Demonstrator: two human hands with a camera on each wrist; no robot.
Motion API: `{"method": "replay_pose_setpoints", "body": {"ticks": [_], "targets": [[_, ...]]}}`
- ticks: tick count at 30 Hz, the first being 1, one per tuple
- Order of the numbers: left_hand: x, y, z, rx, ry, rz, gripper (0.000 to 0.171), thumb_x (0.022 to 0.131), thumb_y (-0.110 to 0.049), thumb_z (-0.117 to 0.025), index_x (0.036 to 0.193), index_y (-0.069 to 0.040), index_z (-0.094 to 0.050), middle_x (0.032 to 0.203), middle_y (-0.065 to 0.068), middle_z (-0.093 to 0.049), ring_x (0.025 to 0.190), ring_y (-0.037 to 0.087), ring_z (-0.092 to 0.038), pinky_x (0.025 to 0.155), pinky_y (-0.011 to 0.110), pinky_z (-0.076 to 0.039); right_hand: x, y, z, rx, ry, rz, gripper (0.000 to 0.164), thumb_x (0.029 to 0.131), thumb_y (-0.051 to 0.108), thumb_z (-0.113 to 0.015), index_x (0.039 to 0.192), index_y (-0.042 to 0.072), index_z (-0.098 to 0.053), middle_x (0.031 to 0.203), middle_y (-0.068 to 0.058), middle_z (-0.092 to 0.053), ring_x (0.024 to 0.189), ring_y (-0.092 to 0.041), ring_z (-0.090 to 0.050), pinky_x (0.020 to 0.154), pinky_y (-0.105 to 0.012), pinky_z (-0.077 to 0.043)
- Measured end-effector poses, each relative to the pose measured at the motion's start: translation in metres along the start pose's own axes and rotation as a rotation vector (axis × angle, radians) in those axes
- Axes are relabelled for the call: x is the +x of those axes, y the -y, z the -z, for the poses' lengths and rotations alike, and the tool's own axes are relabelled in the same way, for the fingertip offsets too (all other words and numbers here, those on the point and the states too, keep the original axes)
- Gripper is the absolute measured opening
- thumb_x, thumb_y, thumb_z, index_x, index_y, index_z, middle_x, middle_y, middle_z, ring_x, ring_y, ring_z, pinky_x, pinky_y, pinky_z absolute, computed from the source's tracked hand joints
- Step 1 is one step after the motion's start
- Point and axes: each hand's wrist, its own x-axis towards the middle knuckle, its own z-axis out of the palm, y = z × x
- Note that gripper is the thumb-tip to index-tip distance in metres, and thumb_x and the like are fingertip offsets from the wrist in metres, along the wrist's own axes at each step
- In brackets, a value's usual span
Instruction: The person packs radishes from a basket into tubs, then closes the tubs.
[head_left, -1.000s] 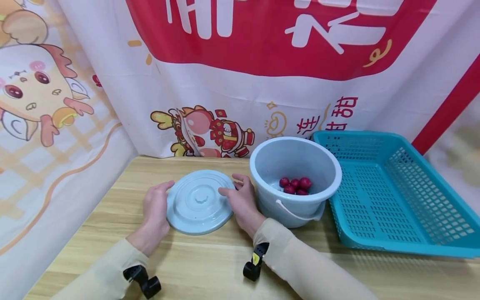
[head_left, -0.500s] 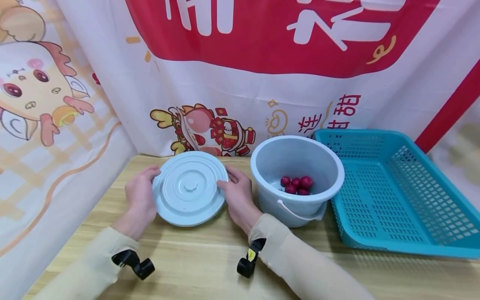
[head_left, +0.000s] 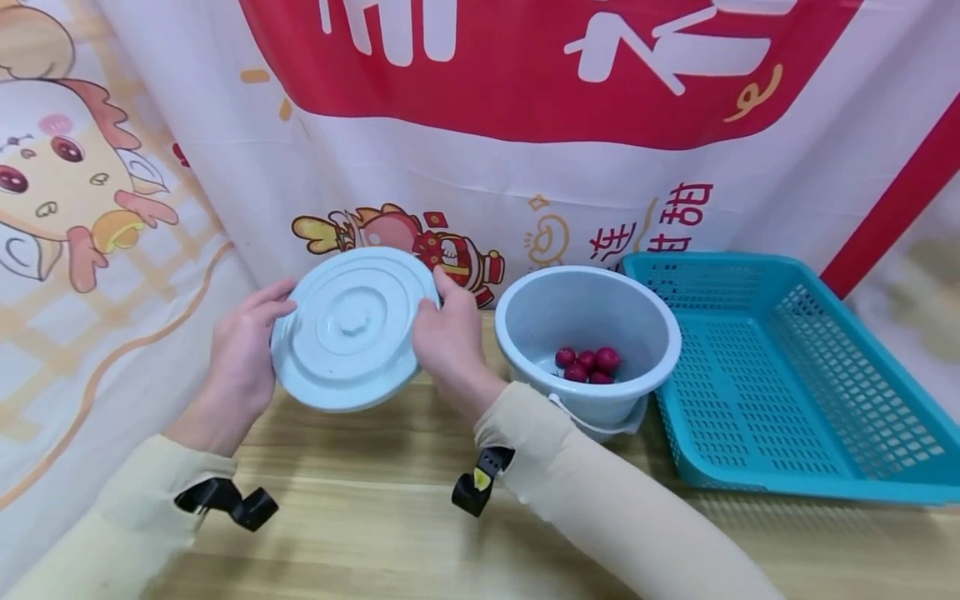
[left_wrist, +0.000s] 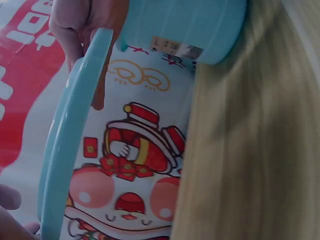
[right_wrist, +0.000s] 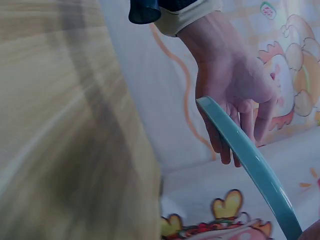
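Observation:
A round pale-blue lid with a small central knob is held up above the table by both hands. My left hand grips its left rim, thumb on top and the other fingers under the edge. On the opposite rim, my right hand pinches the lid between thumb and fingers. In the left wrist view the lid shows edge-on, raised off the wood. Just right of the right hand stands a pale-blue bucket, uncovered, with several dark-red round fruits at its bottom.
A teal perforated plastic basket stands to the right, close against the bucket. The wooden table meets a printed cloth hung behind it, and another cloth hangs on the left. Black camera mounts are strapped to both wrists.
The lid has risen off the table in both hands, moving up and slightly left, and its top now tilts. The bucket, fruits and basket have stayed in place.

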Motion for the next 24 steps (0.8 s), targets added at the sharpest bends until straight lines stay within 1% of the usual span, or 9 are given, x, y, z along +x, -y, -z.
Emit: {"method": "replay_pose_setpoints", "body": {"ticks": [1, 3, 5, 7, 8, 9, 12, 19, 24], "targets": [[0.000, -0.004, -0.003, 0.019, 0.005, -0.019, 0.056, 0.108, -0.020, -0.058, 0.162, -0.017, -0.045, 0.175, -0.004, -0.033, 0.159, 0.008, -0.031, 0.124, 0.017, -0.035, -0.001, 0.006, 0.004, -0.019, 0.004, 0.024, 0.058, 0.113, 0.012, -0.044, 0.168, 0.023, -0.029, 0.176, 0.010, -0.027, 0.161, -0.008, -0.025, 0.124, -0.035, -0.042], [-0.001, -0.011, -0.012, 0.053, 0.028, -0.053, 0.054, 0.110, -0.021, -0.053, 0.163, -0.016, -0.043, 0.176, -0.002, -0.029, 0.162, 0.010, -0.026, 0.128, 0.021, -0.032, -0.001, 0.016, 0.014, -0.063, 0.004, 0.068, 0.058, 0.113, 0.011, -0.043, 0.168, 0.021, -0.028, 0.177, 0.009, -0.026, 0.162, -0.008, -0.022, 0.127, -0.035, -0.038], [-0.004, -0.017, -0.024, 0.084, 0.059, -0.071, 0.053, 0.112, -0.021, -0.049, 0.164, -0.016, -0.040, 0.178, -0.002, -0.025, 0.164, 0.011, -0.022, 0.130, 0.024, -0.028, 0.000, 0.024, 0.027, -0.101, -0.006, 0.111, 0.058, 0.112, 0.010, -0.043, 0.168, 0.018, -0.029, 0.177, 0.006, -0.026, 0.163, -0.009, -0.021, 0.130, -0.034, -0.032], [-0.007, -0.021, -0.039, 0.131, 0.097, -0.084, 0.054, 0.113, -0.018, -0.046, 0.166, -0.015, -0.036, 0.179, -0.002, -0.021, 0.165, 0.012, -0.018, 0.132, 0.027, -0.025, 0.003, 0.029, 0.043, -0.102, -0.018, 0.131, 0.059, 0.111, 0.006, -0.043, 0.167, 0.013, -0.030, 0.177, 0.001, -0.027, 0.163, -0.012, -0.023, 0.129, -0.033, -0.034], [-0.009, -0.023, -0.047, 0.158, 0.118, -0.090, 0.055, 0.113, -0.016, -0.045, 0.167, -0.015, -0.033, 0.179, -0.001, -0.019, 0.166, 0.013, -0.017, 0.133, 0.028, -0.024, 0.005, 0.031, 0.052, -0.097, -0.026, 0.125, 0.059, 0.110, 0.004, -0.043, 0.167, 0.012, -0.030, 0.177, 0.000, -0.027, 0.163, -0.015, -0.026, 0.129, -0.033, -0.033], [-0.010, -0.024, -0.056, 0.186, 0.135, -0.094, 0.056, 0.112, -0.013, -0.044, 0.167, -0.014, -0.031, 0.179, -0.001, -0.018, 0.166, 0.014, -0.017, 0.133, 0.029, -0.024, 0.007, 0.033, 0.062, -0.090, -0.028, 0.117, 0.060, 0.109, 0.002, -0.042, 0.167, 0.011, -0.029, 0.177, -0.002, -0.026, 0.161, -0.017, -0.031, 0.126, -0.033, -0.039], [-0.012, -0.020, -0.085, 0.275, 0.189, -0.097, 0.061, 0.111, -0.006, -0.044, 0.168, -0.016, -0.026, 0.179, -0.002, -0.018, 0.166, 0.015, -0.019, 0.132, 0.030, -0.026, 0.012, 0.036, 0.094, -0.115, -0.032, 0.058, 0.062, 0.110, 0.002, -0.041, 0.168, 0.014, -0.026, 0.178, -0.001, -0.024, 0.161, -0.017, -0.033, 0.121, -0.032, -0.046], [-0.016, -0.007, -0.145, 0.353, 0.279, -0.052, 0.065, 0.108, -0.001, -0.047, 0.168, -0.018, -0.028, 0.177, 0.000, -0.025, 0.162, 0.014, -0.029, 0.127, 0.027, -0.037, 0.012, 0.034, 0.161, -0.310, -0.043, -0.030, 0.063, 0.112, 0.007, -0.038, 0.170, 0.020, -0.019, 0.179, 0.000, -0.019, 0.166, -0.024, -0.018, 0.133, -0.048, -0.027], [-0.030, 0.003, -0.176, 0.388, 0.355, -0.032, 0.063, 0.109, -0.004, -0.049, 0.168, -0.015, -0.029, 0.177, 0.002, -0.026, 0.163, 0.016, -0.028, 0.127, 0.032, -0.038, 0.007, 0.025, 0.199, -0.429, -0.047, -0.071, 0.062, 0.113, 0.011, -0.035, 0.171, 0.020, -0.014, 0.180, -0.006, -0.014, 0.167, -0.035, -0.012, 0.131, -0.058, -0.026]]}}
